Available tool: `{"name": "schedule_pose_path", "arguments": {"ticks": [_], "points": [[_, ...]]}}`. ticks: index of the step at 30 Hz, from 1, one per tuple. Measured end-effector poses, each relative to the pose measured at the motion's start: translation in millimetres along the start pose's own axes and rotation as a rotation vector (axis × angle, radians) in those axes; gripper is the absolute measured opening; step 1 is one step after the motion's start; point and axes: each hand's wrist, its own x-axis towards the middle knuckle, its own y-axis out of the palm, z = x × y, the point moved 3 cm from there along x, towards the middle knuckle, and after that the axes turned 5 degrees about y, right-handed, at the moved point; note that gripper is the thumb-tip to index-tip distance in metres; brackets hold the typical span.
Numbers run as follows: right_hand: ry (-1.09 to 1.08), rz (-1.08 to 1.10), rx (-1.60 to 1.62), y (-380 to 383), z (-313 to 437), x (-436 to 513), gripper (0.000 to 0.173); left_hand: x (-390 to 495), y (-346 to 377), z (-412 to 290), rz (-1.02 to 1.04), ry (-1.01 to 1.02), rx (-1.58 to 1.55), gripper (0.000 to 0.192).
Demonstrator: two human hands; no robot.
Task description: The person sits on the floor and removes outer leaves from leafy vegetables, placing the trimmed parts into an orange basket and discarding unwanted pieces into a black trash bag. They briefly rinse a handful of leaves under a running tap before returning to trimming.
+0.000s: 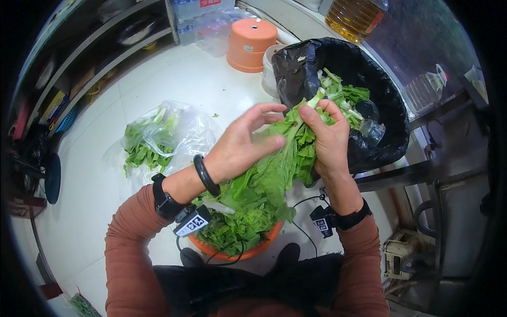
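A leafy green vegetable hangs stem end up between my hands, over an orange basin heaped with loose green leaves. My right hand grips it near the pale cut stem, thumb and fingers pinched around it. My left hand is beside the leaves with its fingers apart; its thumb is slightly blurred, and a dark bangle circles that wrist. To the left, a clear plastic bag with more greens lies on the floor. Both wrists wear black straps with small devices.
At the right front stands a bin lined with a black bag, holding trimmed greens and a clear plastic container. Beyond it are a white bucket and an upturned orange bucket. Metal shelving runs along the left; a metal frame borders the right.
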Motion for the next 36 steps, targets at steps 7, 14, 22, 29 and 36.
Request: {"name": "schedule_pose_path", "arguments": {"ticks": [7,14,22,29,36], "points": [[0.060,-0.013,0.011,4.4,60.3,3.7,0.019,37.4,6.0,-43.0,-0.087,-0.244,-0.286,0.018],[0.169,-0.024,0.150,17.6,153.2,-6.4,0.027,72.7,27.3,-129.4,-0.034,-0.317,-0.231,0.011],[0.164,-0.224,0.078,28.8,292.5,-31.2,0.016,124.0,61.8,-257.6,0.045,-0.263,-0.211,0.014],[0.074,-0.432,0.008,-2.2,426.4,-96.2,0.015,174.9,143.8,-375.1,0.280,-0.303,-0.233,0.017],[0.113,-0.713,0.147,-143.9,523.2,-172.3,0.013,228.4,325.3,-421.7,0.658,-0.194,-0.164,0.034]]}}
